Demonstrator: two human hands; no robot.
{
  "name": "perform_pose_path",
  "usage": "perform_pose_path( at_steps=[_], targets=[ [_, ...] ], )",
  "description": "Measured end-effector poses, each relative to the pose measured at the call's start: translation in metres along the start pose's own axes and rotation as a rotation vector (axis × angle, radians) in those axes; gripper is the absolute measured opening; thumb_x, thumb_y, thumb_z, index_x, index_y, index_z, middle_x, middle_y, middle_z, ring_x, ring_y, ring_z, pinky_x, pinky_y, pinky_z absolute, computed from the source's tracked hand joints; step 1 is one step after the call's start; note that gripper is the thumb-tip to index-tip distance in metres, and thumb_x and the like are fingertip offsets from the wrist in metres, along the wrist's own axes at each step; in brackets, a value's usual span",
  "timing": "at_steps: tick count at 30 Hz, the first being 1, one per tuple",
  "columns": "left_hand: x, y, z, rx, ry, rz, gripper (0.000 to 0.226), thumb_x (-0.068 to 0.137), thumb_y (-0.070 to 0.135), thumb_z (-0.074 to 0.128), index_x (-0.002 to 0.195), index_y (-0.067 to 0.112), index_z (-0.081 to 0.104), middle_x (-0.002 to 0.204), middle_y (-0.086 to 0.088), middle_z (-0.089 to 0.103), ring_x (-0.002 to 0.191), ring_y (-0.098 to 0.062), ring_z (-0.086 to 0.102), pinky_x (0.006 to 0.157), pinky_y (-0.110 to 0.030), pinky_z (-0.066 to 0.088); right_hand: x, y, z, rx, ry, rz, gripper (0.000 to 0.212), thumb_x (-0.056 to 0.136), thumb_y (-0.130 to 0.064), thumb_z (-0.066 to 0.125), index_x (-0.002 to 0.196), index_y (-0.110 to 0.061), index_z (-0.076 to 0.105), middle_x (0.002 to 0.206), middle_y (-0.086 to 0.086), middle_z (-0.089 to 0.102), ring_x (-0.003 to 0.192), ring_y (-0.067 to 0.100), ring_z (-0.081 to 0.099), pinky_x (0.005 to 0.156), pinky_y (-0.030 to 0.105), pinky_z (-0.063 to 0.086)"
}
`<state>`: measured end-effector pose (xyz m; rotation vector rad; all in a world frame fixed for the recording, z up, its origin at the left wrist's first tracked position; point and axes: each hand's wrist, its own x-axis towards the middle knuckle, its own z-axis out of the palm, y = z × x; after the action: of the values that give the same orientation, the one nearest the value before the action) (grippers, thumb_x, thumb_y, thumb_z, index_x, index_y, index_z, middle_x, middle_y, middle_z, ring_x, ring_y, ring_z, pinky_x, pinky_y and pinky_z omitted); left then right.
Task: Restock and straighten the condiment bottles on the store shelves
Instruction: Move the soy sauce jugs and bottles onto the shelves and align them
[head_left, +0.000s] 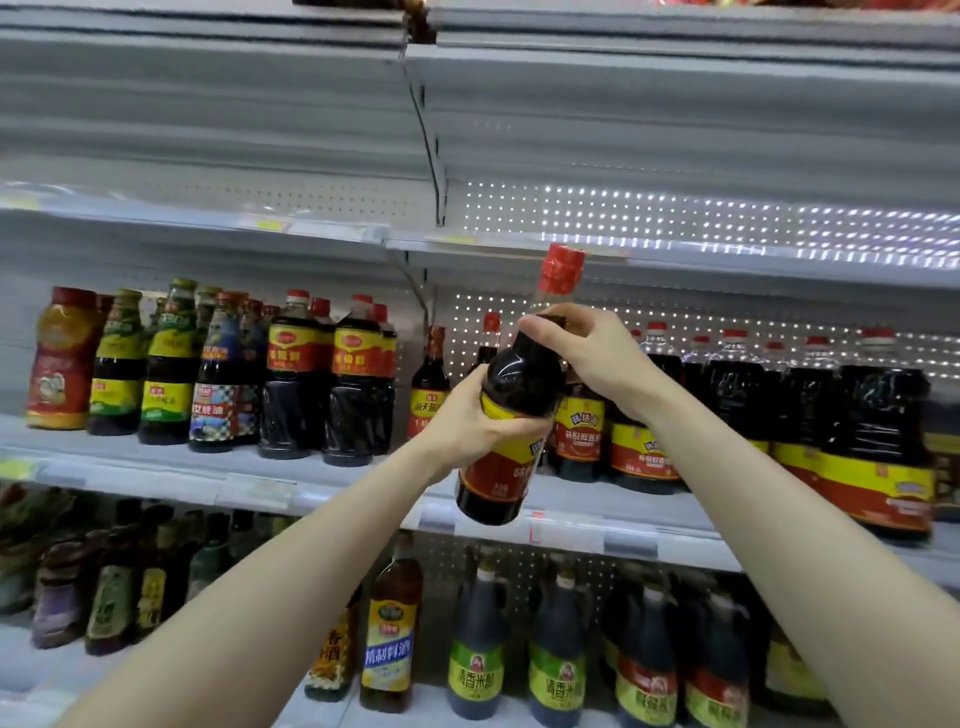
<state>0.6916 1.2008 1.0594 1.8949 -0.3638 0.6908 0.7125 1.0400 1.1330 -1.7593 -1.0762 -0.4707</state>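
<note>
I hold a dark soy sauce bottle with a red cap and a red and yellow label in front of the middle shelf, tilted a little to the right. My left hand grips its body around the label. My right hand pinches its neck just below the cap. Behind the bottle, matching bottles stand in a row on the right half of the shelf.
Mixed sauce bottles line the left half of the middle shelf. Larger jugs stand at the far right. The lower shelf holds vinegar and cooking wine bottles. The upper shelf shows only bare pegboard behind it.
</note>
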Motion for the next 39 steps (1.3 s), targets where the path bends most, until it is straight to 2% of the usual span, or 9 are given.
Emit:
perform_pose_path(
  at_steps=[4,8,14,20,25,28,30,35,39],
  targets=[
    [0.04,-0.009,0.014,-0.016,0.022,0.04,0.062,0.068,0.029,0.085,0.122,0.028,0.054,0.113,0.008,0.067,0.107,-0.009,0.062,0.099,-0.042,0.048,0.028,0.021,-0.014,-0.027,0.027,-0.034,0.015,0.088,-0.041,0.065,0.091,-0.027,0.066,0.089,-0.011,0.069,0.077,-0.006,0.064,0.06,0.007,0.045],
    [0.075,-0.023,0.027,-0.012,0.01,0.064,0.06,0.069,0.028,0.085,0.12,0.029,0.055,0.111,0.009,0.068,0.103,-0.007,0.063,0.093,-0.034,0.049,0.056,0.057,-0.027,-0.038,0.028,-0.035,0.027,0.086,-0.045,0.066,0.101,-0.024,0.068,0.097,-0.008,0.07,0.091,0.003,0.065,0.068,0.014,0.047],
    [0.116,-0.053,0.04,-0.029,0.023,0.051,0.054,0.074,0.02,0.082,0.121,0.024,0.056,0.108,0.007,0.069,0.096,-0.004,0.066,0.074,-0.016,0.049,0.087,0.102,-0.033,0.022,-0.064,-0.015,0.022,0.087,-0.034,0.069,0.106,-0.023,0.065,0.099,-0.008,0.069,0.089,0.0,0.065,0.062,0.008,0.047],
    [0.142,-0.081,0.047,-0.028,-0.028,-0.019,0.045,0.076,0.023,0.08,0.114,0.026,0.056,0.107,0.004,0.069,0.098,-0.01,0.066,0.079,-0.024,0.051,0.109,0.14,-0.033,0.023,-0.111,0.014,0.013,0.09,-0.035,0.065,0.102,-0.03,0.065,0.101,-0.008,0.071,0.095,0.007,0.067,0.078,0.022,0.053],
    [0.15,-0.096,0.046,-0.07,-0.067,-0.077,0.044,0.079,0.027,0.076,0.118,0.022,0.055,0.107,0.001,0.069,0.097,-0.013,0.067,0.08,-0.026,0.054,0.119,0.16,-0.025,-0.003,-0.084,0.051,0.015,0.089,-0.041,0.066,0.094,-0.028,0.068,0.089,-0.009,0.073,0.083,0.006,0.069,0.069,0.02,0.05],
    [0.156,-0.102,0.044,-0.109,-0.101,-0.097,0.039,0.083,0.023,0.073,0.117,0.02,0.055,0.104,0.001,0.069,0.092,-0.011,0.068,0.071,-0.02,0.053,0.126,0.165,-0.021,-0.013,-0.068,0.082,0.024,0.087,-0.044,0.067,0.104,-0.026,0.067,0.093,-0.007,0.073,0.086,0.008,0.07,0.07,0.024,0.052],
    [0.16,-0.106,0.044,-0.141,-0.122,-0.117,0.037,0.084,0.021,0.072,0.118,0.018,0.056,0.104,-0.001,0.07,0.089,-0.009,0.069,0.066,-0.017,0.053,0.128,0.167,-0.02,-0.018,-0.065,0.099,0.02,0.087,-0.043,0.066,0.101,-0.029,0.067,0.094,-0.006,0.074,0.085,0.008,0.07,0.067,0.024,0.054],
    [0.167,-0.118,0.043,-0.205,-0.185,-0.151,0.037,0.08,0.025,0.072,0.114,0.019,0.06,0.104,-0.004,0.072,0.092,-0.016,0.071,0.074,-0.025,0.056,0.124,0.174,-0.018,0.012,-0.053,0.137,0.004,0.09,-0.037,0.065,0.092,-0.034,0.064,0.088,-0.015,0.071,0.082,0.003,0.068,0.064,0.015,0.051],
    [0.17,-0.124,0.042,-0.222,-0.229,-0.187,0.055,0.07,0.038,0.072,0.119,0.016,0.059,0.109,-0.005,0.072,0.1,-0.02,0.069,0.083,-0.033,0.055,0.118,0.185,-0.013,0.075,-0.05,0.162,0.014,0.094,-0.027,0.061,0.088,-0.039,0.056,0.085,-0.025,0.061,0.081,-0.008,0.061,0.063,0.01,0.049]
  ],
)
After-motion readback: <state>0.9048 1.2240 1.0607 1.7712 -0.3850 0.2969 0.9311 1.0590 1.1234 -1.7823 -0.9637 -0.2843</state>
